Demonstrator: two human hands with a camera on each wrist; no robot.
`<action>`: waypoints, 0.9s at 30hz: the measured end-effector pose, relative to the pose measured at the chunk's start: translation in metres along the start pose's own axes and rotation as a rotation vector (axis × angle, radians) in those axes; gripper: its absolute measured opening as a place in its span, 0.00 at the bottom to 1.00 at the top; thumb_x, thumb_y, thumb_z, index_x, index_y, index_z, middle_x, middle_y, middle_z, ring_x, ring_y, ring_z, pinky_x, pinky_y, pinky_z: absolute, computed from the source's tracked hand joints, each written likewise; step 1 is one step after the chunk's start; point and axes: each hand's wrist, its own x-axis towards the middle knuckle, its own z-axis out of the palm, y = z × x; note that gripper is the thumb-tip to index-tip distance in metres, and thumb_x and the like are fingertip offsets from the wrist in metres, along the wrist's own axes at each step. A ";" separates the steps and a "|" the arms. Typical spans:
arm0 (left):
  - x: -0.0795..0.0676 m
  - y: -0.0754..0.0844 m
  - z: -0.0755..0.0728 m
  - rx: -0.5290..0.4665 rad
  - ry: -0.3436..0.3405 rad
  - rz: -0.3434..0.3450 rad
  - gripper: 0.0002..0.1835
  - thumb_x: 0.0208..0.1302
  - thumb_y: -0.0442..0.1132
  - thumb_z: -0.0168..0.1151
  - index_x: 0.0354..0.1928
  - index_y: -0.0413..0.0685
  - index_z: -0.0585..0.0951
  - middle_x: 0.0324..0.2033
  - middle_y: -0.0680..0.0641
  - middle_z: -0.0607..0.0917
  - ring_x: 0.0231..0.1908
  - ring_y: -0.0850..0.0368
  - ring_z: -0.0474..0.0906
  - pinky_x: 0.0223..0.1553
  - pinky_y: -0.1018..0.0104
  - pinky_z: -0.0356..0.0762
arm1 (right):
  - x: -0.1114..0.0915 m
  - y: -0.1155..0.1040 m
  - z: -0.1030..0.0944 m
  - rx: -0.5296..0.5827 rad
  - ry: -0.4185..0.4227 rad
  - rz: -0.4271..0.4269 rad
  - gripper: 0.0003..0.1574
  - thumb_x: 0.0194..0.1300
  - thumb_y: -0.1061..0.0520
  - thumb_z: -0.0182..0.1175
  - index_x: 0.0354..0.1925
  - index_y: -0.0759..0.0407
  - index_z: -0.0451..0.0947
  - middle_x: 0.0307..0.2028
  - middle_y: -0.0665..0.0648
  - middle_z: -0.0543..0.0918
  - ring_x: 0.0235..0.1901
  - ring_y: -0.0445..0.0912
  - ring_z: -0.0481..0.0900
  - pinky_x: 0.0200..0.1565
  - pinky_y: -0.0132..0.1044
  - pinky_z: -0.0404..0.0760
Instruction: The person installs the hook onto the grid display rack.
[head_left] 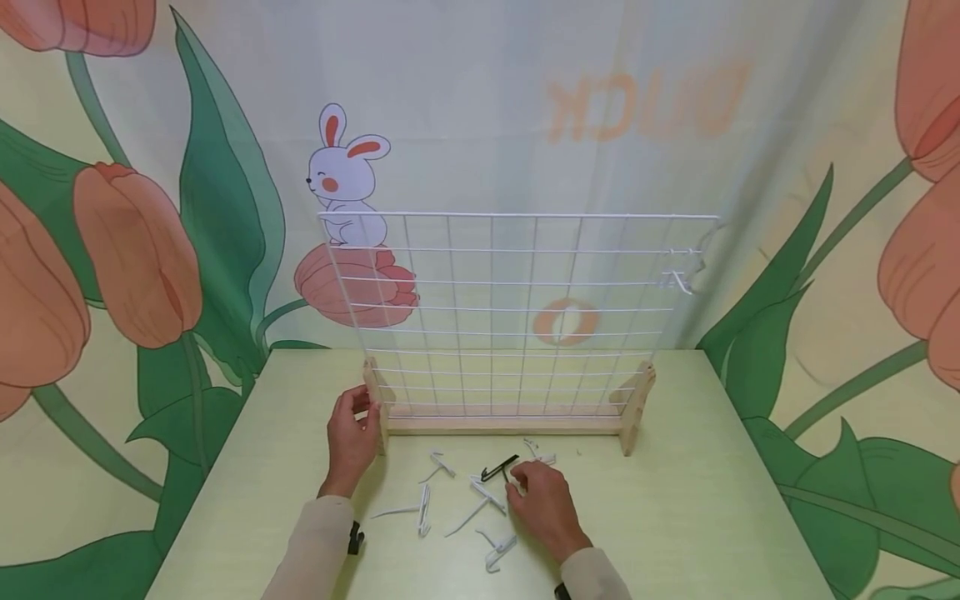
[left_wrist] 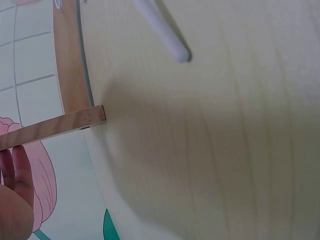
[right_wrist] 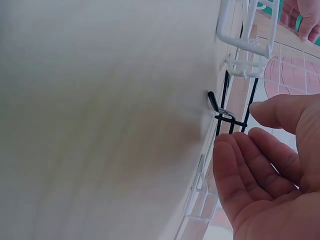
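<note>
A white wire grid (head_left: 492, 283) stands upright in a wooden base (head_left: 502, 426). Beside the base's left upright is my left hand (head_left: 352, 440), its fingertips touching the outer side of the wood (left_wrist: 55, 126). On the table in front lies a black wire hook (head_left: 498, 470). My right hand (head_left: 549, 507) hovers at that hook, thumb and fingers apart. The right wrist view shows the black hook (right_wrist: 227, 117) just beyond the fingertips, with no clear grip on it. Several white hooks lie around it, including one (head_left: 423, 510) on the left and one (head_left: 497, 550) near me.
One white hook (head_left: 677, 281) hangs at the grid's upper right. Another white hook (head_left: 540, 452) lies close to the base. The pale table (head_left: 690, 500) ends at a printed curtain (head_left: 465, 100) behind the grid.
</note>
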 end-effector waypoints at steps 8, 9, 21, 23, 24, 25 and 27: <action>-0.002 -0.003 -0.001 0.002 0.021 0.023 0.18 0.76 0.36 0.63 0.63 0.42 0.77 0.52 0.40 0.83 0.54 0.44 0.85 0.50 0.46 0.88 | 0.002 0.004 0.006 0.036 -0.089 0.021 0.06 0.60 0.57 0.75 0.38 0.55 0.90 0.29 0.45 0.87 0.31 0.36 0.80 0.37 0.35 0.82; -0.002 -0.003 0.000 0.006 0.021 0.027 0.18 0.76 0.36 0.63 0.63 0.42 0.76 0.52 0.40 0.83 0.54 0.44 0.85 0.50 0.46 0.88 | 0.003 0.004 0.006 0.040 -0.092 0.017 0.06 0.60 0.58 0.75 0.37 0.55 0.90 0.30 0.46 0.87 0.32 0.37 0.81 0.37 0.36 0.83; 0.003 -0.004 0.001 0.004 0.025 0.025 0.17 0.76 0.36 0.63 0.63 0.42 0.77 0.52 0.41 0.83 0.53 0.46 0.85 0.48 0.62 0.87 | 0.009 0.007 0.008 0.087 -0.143 0.004 0.03 0.63 0.61 0.73 0.38 0.56 0.89 0.33 0.49 0.91 0.35 0.42 0.88 0.37 0.35 0.85; 0.002 -0.003 0.001 0.009 0.020 0.016 0.17 0.76 0.36 0.63 0.63 0.42 0.77 0.52 0.41 0.83 0.54 0.46 0.85 0.48 0.66 0.86 | 0.009 0.008 0.009 0.093 -0.153 0.003 0.03 0.63 0.61 0.72 0.37 0.56 0.89 0.32 0.49 0.90 0.33 0.40 0.86 0.36 0.33 0.84; 0.002 -0.002 0.001 0.012 0.020 0.013 0.17 0.76 0.36 0.63 0.63 0.43 0.77 0.52 0.41 0.83 0.54 0.46 0.85 0.47 0.67 0.86 | 0.009 0.008 0.009 0.093 -0.158 0.005 0.03 0.63 0.61 0.72 0.37 0.55 0.89 0.31 0.48 0.90 0.33 0.39 0.86 0.36 0.33 0.84; 0.002 -0.002 0.002 0.013 0.019 0.012 0.17 0.76 0.36 0.63 0.63 0.43 0.77 0.52 0.41 0.83 0.54 0.46 0.85 0.48 0.66 0.86 | 0.008 0.008 0.009 0.096 -0.161 0.007 0.03 0.63 0.61 0.72 0.37 0.56 0.88 0.31 0.48 0.90 0.32 0.38 0.85 0.36 0.32 0.84; 0.001 -0.001 0.002 0.017 0.020 0.013 0.17 0.76 0.36 0.63 0.63 0.42 0.77 0.52 0.41 0.83 0.54 0.46 0.85 0.48 0.60 0.87 | 0.008 0.008 0.009 0.097 -0.163 0.011 0.03 0.63 0.61 0.73 0.37 0.56 0.88 0.30 0.47 0.89 0.32 0.37 0.84 0.35 0.32 0.83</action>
